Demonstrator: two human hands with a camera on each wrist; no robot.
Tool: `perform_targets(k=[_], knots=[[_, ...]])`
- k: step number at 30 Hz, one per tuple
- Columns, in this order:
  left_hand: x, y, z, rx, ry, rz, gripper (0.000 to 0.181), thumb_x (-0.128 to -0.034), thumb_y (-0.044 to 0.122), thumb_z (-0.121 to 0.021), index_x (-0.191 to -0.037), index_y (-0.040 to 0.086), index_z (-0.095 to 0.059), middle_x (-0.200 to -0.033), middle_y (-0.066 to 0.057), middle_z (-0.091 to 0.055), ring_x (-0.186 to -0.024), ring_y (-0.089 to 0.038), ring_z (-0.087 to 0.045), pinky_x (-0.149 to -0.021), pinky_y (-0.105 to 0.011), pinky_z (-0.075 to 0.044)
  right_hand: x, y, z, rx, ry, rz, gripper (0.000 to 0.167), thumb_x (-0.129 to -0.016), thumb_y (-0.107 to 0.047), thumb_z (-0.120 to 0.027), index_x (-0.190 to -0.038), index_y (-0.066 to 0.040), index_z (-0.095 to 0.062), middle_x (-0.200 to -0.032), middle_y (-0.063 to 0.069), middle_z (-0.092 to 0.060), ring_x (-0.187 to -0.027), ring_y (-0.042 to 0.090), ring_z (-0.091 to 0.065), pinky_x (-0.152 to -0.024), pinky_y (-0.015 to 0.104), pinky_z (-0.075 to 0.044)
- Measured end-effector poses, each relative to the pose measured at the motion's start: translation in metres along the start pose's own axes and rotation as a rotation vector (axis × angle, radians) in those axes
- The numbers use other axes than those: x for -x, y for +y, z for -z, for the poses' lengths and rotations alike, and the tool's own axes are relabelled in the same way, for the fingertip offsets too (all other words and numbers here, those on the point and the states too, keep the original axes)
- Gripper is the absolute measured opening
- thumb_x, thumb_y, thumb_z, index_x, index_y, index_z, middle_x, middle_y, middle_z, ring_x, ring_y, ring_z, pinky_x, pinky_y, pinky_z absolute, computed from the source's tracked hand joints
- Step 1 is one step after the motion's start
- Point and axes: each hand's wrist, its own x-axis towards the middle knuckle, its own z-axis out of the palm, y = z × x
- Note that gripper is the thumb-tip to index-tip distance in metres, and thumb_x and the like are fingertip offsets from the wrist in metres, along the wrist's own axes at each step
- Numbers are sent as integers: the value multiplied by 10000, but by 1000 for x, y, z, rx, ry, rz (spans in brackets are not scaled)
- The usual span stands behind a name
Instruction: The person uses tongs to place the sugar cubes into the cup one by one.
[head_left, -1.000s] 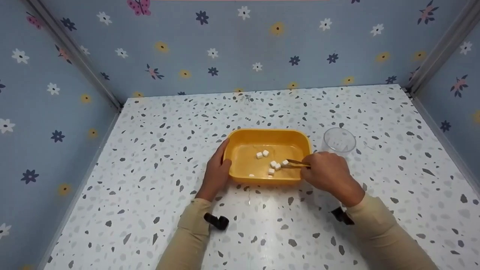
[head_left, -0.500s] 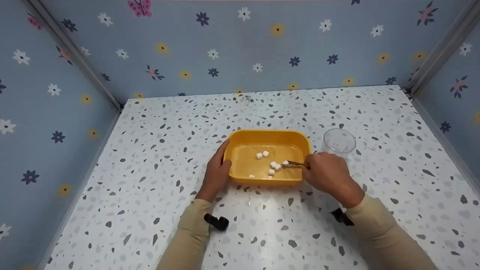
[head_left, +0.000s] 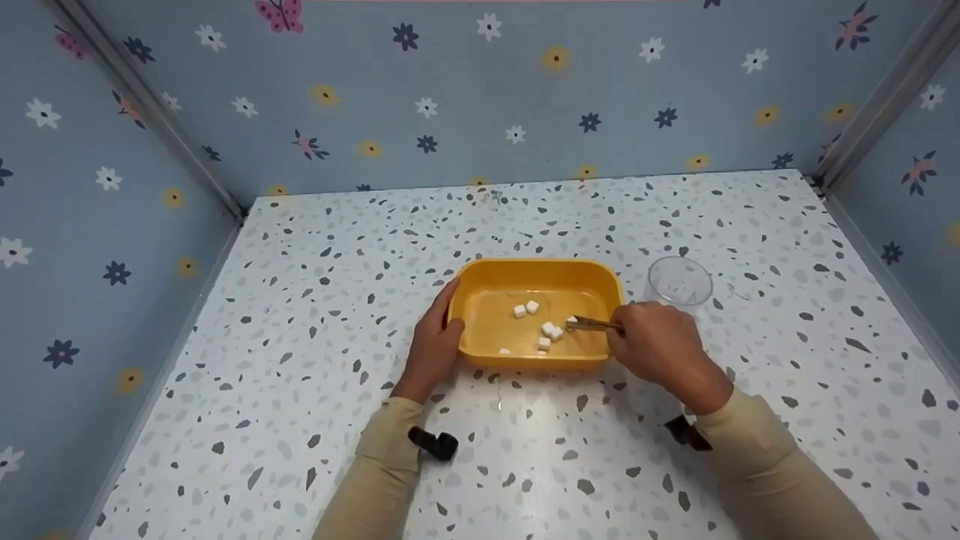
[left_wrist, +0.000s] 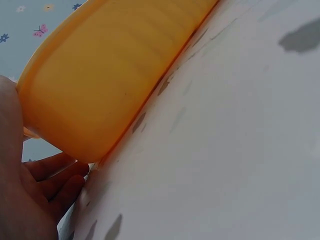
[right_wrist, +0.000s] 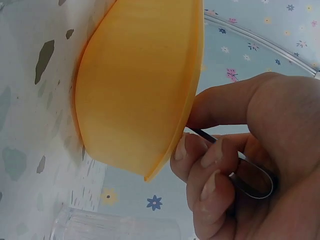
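Note:
A yellow rectangular tub (head_left: pixel 480 319) stands on the table with several small white cubes (head_left: pixel 547 328) inside. My left hand (head_left: pixel 433 345) holds its left end; in the left wrist view the fingers (left_wrist: pixel 65 185) lie by the tub's lower corner. At the right rim, my right hand (head_left: pixel 660 341) grips small metal tongs (head_left: pixel 596 324). Their tips reach into the tub and are together at one white cube (head_left: pixel 571 321). Curled fingers partly cover the tongs' bent end (right_wrist: pixel 265 190) in the right wrist view.
Right of the tub, just beyond my right hand, stands a clear plastic cup (head_left: pixel 679 281). The speckled white table (head_left: pixel 337 262) is bounded by blue flowered panels (head_left: pixel 480 97) at the back and sides.
The tongs' arms, apart one second ago, have come together at the rightmost cube. That cube seems slightly higher now. The left hand and the tub have stayed put.

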Motion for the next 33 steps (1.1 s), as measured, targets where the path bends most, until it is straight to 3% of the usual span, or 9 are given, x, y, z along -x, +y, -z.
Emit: perform_targets(k=[24,33], knots=[[1,-2,0,27,10,-10,632,-957,154,-469,-1561,308,-364,-1554,98,-399,-1332,-114,-447,-1124,-369,-346,1,1,-1,-4,27,51,149,-861,-120,-637,-790,-81,-763,-582,-20,-521,-495,167,-446,-443,317,-356],[1,1,0,20,11,2,627,-961,156,-468,-1558,318,-366,-1556,104,-392,-1349,-103,-425,-1127,-359,-339,1,0,0,-9,80,63,145,-861,-139,-654,-801,-93,-778,-627,-22,-582,-522,164,-479,-457,324,-384]])
